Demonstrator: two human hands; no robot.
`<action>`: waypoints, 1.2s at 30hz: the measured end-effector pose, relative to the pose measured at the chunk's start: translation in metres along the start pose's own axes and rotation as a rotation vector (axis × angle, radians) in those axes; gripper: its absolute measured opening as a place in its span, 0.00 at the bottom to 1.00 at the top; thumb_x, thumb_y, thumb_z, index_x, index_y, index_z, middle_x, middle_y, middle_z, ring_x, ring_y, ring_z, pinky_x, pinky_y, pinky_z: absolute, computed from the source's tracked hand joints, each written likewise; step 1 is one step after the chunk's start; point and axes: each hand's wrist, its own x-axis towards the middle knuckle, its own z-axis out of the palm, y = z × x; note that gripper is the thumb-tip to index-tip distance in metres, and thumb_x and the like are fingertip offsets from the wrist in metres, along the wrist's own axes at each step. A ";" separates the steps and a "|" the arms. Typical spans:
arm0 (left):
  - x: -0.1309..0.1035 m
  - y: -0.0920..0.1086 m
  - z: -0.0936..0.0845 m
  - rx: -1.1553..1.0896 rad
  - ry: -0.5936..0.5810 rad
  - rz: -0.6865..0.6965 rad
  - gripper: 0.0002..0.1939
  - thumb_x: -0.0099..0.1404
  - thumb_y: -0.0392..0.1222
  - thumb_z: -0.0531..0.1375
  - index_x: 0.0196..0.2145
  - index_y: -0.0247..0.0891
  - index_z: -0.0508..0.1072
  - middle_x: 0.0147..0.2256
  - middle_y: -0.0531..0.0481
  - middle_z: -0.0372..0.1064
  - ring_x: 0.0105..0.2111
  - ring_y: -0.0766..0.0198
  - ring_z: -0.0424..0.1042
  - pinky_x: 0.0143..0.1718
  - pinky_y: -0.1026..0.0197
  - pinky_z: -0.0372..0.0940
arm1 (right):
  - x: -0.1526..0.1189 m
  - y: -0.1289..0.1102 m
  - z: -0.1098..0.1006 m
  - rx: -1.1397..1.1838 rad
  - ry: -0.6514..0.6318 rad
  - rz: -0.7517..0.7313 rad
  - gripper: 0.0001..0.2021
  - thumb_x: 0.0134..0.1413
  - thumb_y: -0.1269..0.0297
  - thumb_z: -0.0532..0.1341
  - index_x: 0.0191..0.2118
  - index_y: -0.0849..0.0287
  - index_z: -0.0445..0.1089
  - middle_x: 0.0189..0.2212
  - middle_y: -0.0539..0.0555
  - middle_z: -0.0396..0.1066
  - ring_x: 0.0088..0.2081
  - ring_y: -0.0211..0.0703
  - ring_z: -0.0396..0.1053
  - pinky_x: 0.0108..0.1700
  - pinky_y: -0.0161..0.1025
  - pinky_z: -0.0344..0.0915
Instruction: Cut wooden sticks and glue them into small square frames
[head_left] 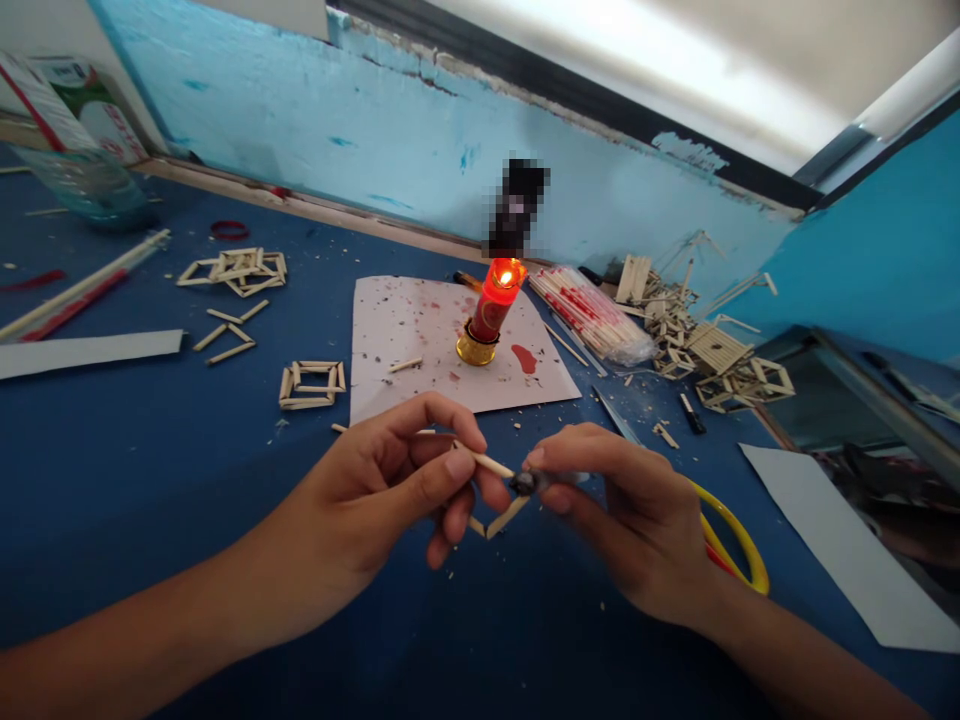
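Note:
Between the thumb and fingers of my left hand (412, 480) is a short wooden stick (493, 464), its free end pointing right. My right hand (611, 510) pinches a small dark, blurred piece (523, 484) that meets the stick's tip; what it is cannot be made out. Just below the fingertips, other joined sticks (508, 518) form a V shape, partly hidden by my left hand. Beyond both hands a lit red candle (496, 300) stands in a gold holder (475, 347) on a stained white sheet (390, 310).
Stick frames (312, 385) lie at the left, and a pile of stick structures (720, 350) at the right. A bag of red-tipped sticks (592, 315) lies beside the sheet. Yellow-handled scissors (739, 535) rest by my right wrist. A plastic container (94, 190) stands back left.

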 end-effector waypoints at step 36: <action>0.000 -0.008 -0.008 0.070 -0.020 -0.033 0.06 0.78 0.45 0.64 0.46 0.40 0.76 0.36 0.54 0.74 0.28 0.74 0.68 0.29 0.72 0.65 | 0.003 -0.002 0.000 -0.131 0.014 -0.119 0.13 0.66 0.77 0.69 0.52 0.57 0.78 0.43 0.49 0.79 0.43 0.32 0.77 0.47 0.27 0.72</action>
